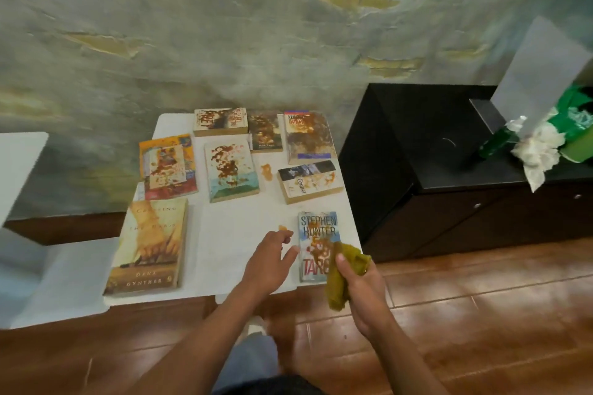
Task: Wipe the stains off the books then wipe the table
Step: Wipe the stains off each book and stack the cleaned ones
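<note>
Eight stained books on table; right hand grips cloth.

A lived-in room of a home, it seems: a rough, patchy grey plastered wall at twelve o'clock, glossy reddish-brown tiled floor at five o'clock, a low black cabinet with small round knobs at two o'clock, and a small white desk spread with paperbacks.

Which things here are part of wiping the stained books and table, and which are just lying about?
Part of the job:
- stained books, such as the Stephen Hunter book
- olive cloth, gripped by the right hand
- white table with its sauce smear
- left hand, open

Lying about:
- black cabinet
- green spray bottle
- crumpled tissues
</note>
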`<state>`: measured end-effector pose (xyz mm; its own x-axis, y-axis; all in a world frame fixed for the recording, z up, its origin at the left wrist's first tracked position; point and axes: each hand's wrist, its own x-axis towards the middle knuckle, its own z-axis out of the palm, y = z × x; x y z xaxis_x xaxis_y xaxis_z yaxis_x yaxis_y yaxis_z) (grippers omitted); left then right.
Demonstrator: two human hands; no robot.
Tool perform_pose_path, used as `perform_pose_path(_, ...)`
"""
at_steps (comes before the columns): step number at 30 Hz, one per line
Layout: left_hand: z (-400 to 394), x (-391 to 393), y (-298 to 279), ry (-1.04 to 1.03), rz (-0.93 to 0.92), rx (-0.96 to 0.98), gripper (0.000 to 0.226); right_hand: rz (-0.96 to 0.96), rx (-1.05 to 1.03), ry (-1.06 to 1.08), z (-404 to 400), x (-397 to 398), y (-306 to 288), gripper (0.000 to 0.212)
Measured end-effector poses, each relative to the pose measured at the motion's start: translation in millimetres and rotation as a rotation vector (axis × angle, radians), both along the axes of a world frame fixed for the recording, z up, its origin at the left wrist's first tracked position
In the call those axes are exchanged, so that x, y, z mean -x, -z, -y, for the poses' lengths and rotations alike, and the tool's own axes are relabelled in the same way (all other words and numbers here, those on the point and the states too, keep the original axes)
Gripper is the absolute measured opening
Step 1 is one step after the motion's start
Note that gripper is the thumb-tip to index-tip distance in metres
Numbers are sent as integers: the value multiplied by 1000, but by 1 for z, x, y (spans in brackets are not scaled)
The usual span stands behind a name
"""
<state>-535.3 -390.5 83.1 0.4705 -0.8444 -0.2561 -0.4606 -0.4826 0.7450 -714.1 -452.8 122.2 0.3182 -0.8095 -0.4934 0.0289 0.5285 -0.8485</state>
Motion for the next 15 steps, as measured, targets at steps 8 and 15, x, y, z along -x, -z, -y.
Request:
perform_pose_path(8,22,-6,25,189,43,-221,67,-548,289,-228,32,8,21,25)
perform_pose_path(15,30,-4,43,278,112,-275,81,-682,357,-327,40,9,30,25)
